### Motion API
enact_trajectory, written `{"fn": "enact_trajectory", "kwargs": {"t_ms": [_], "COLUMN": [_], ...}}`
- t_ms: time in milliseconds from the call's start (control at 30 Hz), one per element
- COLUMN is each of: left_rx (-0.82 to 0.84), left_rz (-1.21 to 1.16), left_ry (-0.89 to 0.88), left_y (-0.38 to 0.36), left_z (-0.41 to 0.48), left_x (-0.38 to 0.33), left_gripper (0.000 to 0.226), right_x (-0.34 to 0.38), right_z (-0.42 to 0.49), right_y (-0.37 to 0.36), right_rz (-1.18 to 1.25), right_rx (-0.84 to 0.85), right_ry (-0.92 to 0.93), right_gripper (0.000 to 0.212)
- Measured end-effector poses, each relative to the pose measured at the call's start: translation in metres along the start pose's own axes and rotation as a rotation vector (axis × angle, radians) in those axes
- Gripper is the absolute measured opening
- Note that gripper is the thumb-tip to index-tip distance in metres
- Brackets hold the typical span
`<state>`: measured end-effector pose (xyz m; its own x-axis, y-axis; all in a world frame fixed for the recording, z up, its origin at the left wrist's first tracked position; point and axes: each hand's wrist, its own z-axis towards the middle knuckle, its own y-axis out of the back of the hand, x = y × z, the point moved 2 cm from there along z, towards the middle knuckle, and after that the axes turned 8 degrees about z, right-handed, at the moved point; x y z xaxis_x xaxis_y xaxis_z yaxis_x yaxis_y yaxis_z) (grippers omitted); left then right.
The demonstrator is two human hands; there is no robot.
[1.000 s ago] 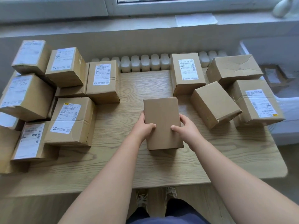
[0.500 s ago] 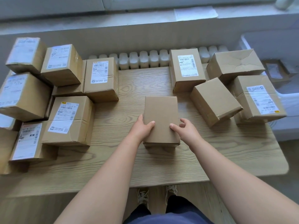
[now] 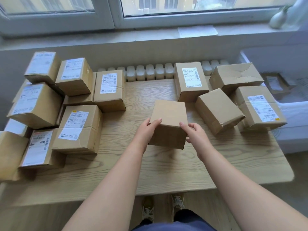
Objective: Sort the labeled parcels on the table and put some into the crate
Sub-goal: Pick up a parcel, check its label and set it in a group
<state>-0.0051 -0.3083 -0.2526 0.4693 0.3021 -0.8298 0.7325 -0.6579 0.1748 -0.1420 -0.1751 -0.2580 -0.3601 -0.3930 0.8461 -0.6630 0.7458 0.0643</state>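
Parcel [image 3: 168, 124], flat a second ago, now tips up, gripped by left hand [image 3: 146, 130] and right hand [image 3: 195, 135].

The box [image 3: 168, 124] hides most of the left hand's [image 3: 148, 129] fingers behind its left side, and its underside and far faces cannot be seen. The print on the labels [image 3: 263, 108] is too small or smeared to read. A plain carton [image 3: 10, 152] is cut off by the left edge. On the right the white crate [image 3: 293, 114] runs out of view, blurred, as is the parcel [image 3: 276, 84] inside it.
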Motion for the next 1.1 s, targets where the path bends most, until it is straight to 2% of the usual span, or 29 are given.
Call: {"fn": "enact_trajectory", "kwargs": {"t_ms": [100,200,300,333,433,500,667,800,933,1100], "left_rx": [0.064,0.014,-0.063,-0.080,-0.087,-0.080,-0.069,-0.109,-0.115,-0.115], "left_rz": [0.004,0.028,0.062,0.086,0.133,0.133,0.045,0.058,0.084,0.156], "left_ry": [-0.069,-0.083,-0.070,-0.059,-0.021,-0.022,-0.042,-0.079,-0.081,-0.051], "left_y": [0.002,0.003,0.003,0.002,-0.004,-0.009,-0.016,-0.018,-0.020,-0.019], "left_z": [-0.003,-0.002,-0.003,-0.003,0.009,0.025,0.006,0.012,0.021,0.032], "left_x": [-0.013,-0.020,-0.028,-0.029,-0.019,-0.003,-0.019,-0.023,-0.026,-0.027], "left_gripper": [0.030,0.027,0.039,0.043,0.058,0.061,0.032,0.028,0.033,0.058], "right_x": [0.015,0.028,0.036,0.037,0.036,0.034,0.030,0.030,0.029,0.034], "right_z": [-0.003,-0.005,-0.005,-0.005,-0.003,-0.001,0.005,0.012,0.019,0.027], "right_y": [-0.001,0.002,0.002,0.001,-0.002,-0.003,-0.009,-0.014,-0.015,-0.015], "right_rz": [0.012,-0.060,-0.125,-0.136,-0.159,-0.156,-0.076,-0.053,-0.027,-0.022], "right_rx": [0.013,-0.008,-0.023,-0.019,-0.026,-0.025,0.011,-0.001,0.013,0.019], "right_ry": [0.075,0.170,0.203,0.195,0.148,0.126,0.106,0.117,0.129,0.123], "right_gripper": [0.052,0.054,0.082,0.080,0.051,0.041,0.048,0.049,0.044,0.042]}}
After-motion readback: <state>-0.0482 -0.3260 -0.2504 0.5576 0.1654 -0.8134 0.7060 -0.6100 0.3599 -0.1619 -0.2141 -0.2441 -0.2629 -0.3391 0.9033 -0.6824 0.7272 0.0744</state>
